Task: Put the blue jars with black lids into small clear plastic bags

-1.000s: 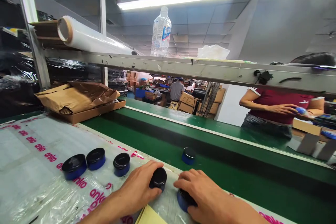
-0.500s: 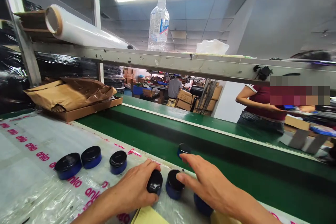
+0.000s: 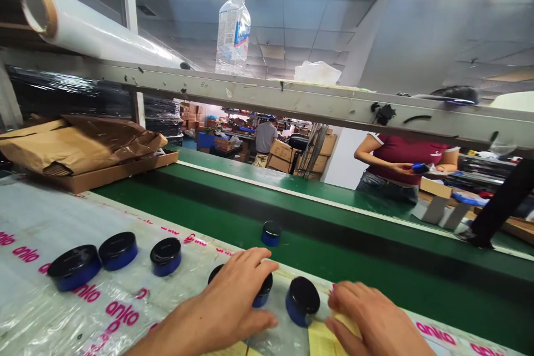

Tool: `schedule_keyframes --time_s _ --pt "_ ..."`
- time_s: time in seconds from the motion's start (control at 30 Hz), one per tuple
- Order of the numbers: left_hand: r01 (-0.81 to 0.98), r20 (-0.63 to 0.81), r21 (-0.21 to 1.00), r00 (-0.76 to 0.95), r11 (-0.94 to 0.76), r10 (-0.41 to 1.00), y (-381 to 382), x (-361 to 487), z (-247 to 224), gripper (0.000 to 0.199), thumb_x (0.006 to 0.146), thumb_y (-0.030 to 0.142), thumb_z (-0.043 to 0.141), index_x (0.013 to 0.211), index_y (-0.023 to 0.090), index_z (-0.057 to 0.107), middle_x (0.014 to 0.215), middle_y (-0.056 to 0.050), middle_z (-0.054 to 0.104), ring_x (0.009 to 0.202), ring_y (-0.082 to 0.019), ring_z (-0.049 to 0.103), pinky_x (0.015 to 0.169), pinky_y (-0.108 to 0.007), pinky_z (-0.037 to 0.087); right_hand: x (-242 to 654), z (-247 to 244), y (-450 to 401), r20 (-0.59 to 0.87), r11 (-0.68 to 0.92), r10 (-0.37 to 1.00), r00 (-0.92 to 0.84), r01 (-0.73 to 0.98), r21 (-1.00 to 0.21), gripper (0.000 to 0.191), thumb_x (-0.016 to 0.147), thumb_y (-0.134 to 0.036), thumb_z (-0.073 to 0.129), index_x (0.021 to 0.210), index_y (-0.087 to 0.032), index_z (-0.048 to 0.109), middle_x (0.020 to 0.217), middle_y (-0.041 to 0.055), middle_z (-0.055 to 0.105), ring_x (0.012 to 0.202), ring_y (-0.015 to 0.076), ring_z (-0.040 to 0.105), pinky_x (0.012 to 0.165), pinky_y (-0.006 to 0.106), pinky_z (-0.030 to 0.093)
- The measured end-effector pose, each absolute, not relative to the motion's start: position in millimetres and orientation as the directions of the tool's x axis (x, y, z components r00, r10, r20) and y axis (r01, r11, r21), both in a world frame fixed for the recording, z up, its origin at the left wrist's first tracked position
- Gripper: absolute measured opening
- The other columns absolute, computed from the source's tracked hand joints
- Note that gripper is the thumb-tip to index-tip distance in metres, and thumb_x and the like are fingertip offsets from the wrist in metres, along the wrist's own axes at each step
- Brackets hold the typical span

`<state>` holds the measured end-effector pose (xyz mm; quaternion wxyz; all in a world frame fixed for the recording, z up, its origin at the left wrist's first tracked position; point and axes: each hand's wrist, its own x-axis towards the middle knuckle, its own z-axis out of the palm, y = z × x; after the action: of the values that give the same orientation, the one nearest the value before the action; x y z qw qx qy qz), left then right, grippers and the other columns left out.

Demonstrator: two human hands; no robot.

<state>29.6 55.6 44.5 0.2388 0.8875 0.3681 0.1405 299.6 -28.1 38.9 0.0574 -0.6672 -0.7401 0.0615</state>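
My left hand [image 3: 237, 297] is stretched over the row of round jars with glossy black lids and dark blue bodies. Its fingers are apart; one jar [image 3: 264, 291] shows between thumb and forefinger, and another jar [image 3: 215, 272] is mostly hidden behind the hand. Whether it touches either I cannot tell. To the right stands a further jar [image 3: 302, 301], uncovered. My right hand [image 3: 369, 317] is beside that jar, thumb and fingers apart, over a creased yellow sheet [image 3: 324, 339] that looks like paper or cloth. More yellow material shows below my left hand.
Several jars [image 3: 166, 256] stand at left on the plastic-covered table [image 3: 25, 311]. One more jar [image 3: 271, 233] is on the green belt [image 3: 367, 256]. A cardboard tray [image 3: 125, 172] holds brown paper. Overhead, a shelf carries a bottle [image 3: 233, 33] and film roll [image 3: 100, 28]. A co-worker [image 3: 400, 161] stands opposite.
My left hand has let go of one jar and moved right, over the neighbouring jar. My right hand has drawn back to the right, uncovering a jar. The view has shifted right.
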Motion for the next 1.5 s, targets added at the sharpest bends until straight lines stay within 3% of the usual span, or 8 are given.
schedule_keyframes --time_s 0.17,0.37,0.67,0.83,0.97,1.13,1.3,1.5 --pt "0.593 0.010 0.500 0.724 -0.630 0.689 60.0 57.7 42.7 0.076 0.076 0.026 0.077 0.146 0.020 0.048 0.158 -0.012 0.042 0.146 -0.032 0.036 0.123 -0.049 0.029 285.6 31.8 -8.0 -0.046 -0.033 0.999 0.018 0.937 -0.349 0.060 0.077 -0.033 0.065 0.135 -0.021 0.055 0.126 0.0116 0.072 0.113 0.0326 0.068 0.092 0.044 0.051" --pt "0.703 0.022 0.339 0.658 -0.625 0.753 64.4 60.5 41.6 0.064 0.067 0.024 0.076 0.129 0.022 0.062 0.128 -0.013 0.063 0.117 -0.039 0.060 0.100 -0.057 0.049 261.3 30.2 2.8 -0.011 -0.098 0.995 0.099 0.969 -0.228 0.039 0.080 -0.045 0.063 0.108 -0.019 0.070 0.108 0.0157 0.074 0.103 0.0410 0.068 0.084 0.052 0.051" --pt "0.745 0.054 0.256 0.625 -0.615 0.779 70.3 38.9 32.1 0.039 0.072 0.025 0.069 0.112 0.023 0.067 0.107 -0.009 0.069 0.100 -0.038 0.066 0.093 -0.058 0.049 272.7 51.1 14.2 -0.145 0.276 0.922 -0.358 0.873 -0.402 0.077 0.068 -0.010 0.054 0.142 -0.029 0.057 0.141 0.0093 0.061 0.128 0.0301 0.057 0.103 0.040 0.046" --pt "0.670 0.034 0.352 0.688 -0.653 0.725 92.0 35.9 53.9 0.082 0.067 0.053 0.083 0.140 0.025 0.056 0.136 -0.009 0.064 0.119 -0.038 0.063 0.102 -0.049 0.050 256.6 40.8 19.7 -0.169 0.198 0.950 -0.263 0.924 -0.327 0.078 0.066 -0.023 0.068 0.144 -0.022 0.056 0.138 0.0150 0.060 0.123 0.0384 0.058 0.099 0.050 0.048" --pt "0.691 0.139 0.354 0.628 -0.630 0.766 133.0 57.8 59.4 0.057 0.092 0.041 0.065 0.142 0.017 0.051 0.142 -0.012 0.059 0.129 -0.031 0.057 0.108 -0.042 0.046 251.6 25.2 22.7 -0.140 0.155 0.968 -0.208 0.936 -0.317 0.073 0.066 -0.024 0.063 0.140 -0.022 0.060 0.122 0.0139 0.065 0.106 0.0371 0.066 0.085 0.048 0.054" --pt "0.749 0.101 0.264 0.606 -0.608 0.789 175.2 96.7 40.4 0.052 0.092 0.034 0.072 0.138 0.019 0.053 0.144 -0.013 0.054 0.125 -0.031 0.058 0.103 -0.053 0.050 258.8 18.4 20.2 -0.133 0.154 0.967 -0.217 0.916 -0.371 0.091 0.064 -0.023 0.065 0.152 -0.014 0.045 0.140 0.0178 0.059 0.123 0.0354 0.060 0.099 0.045 0.051" --pt "0.759 0.129 0.240 0.593 -0.605 0.795 177.9 98.5 41.8 0.037 0.095 0.035 0.068 0.128 0.019 0.060 0.130 -0.009 0.063 0.112 -0.026 0.064 0.096 -0.050 0.055 271.3 28.2 6.3 -0.027 0.149 0.985 -0.172 0.912 -0.382 0.077 0.082 -0.042 0.058 0.152 -0.013 0.045 0.155 0.0144 0.048 0.141 0.0314 0.045 0.113 0.043 0.041" --pt "0.746 0.361 0.300 0.488 -0.595 0.794 118.8 64.2 77.7 0.056 0.082 0.035 0.075 0.134 0.023 0.058 0.128 -0.006 0.060 0.108 -0.025 0.066 0.096 -0.037 0.053 265.8 34.5 -6.2 0.056 0.136 0.991 -0.124 0.912 -0.387 0.070 0.090 -0.054 0.049 0.150 -0.017 0.048 0.153 0.0125 0.050 0.137 0.0319 0.050 0.111 0.048 0.045"
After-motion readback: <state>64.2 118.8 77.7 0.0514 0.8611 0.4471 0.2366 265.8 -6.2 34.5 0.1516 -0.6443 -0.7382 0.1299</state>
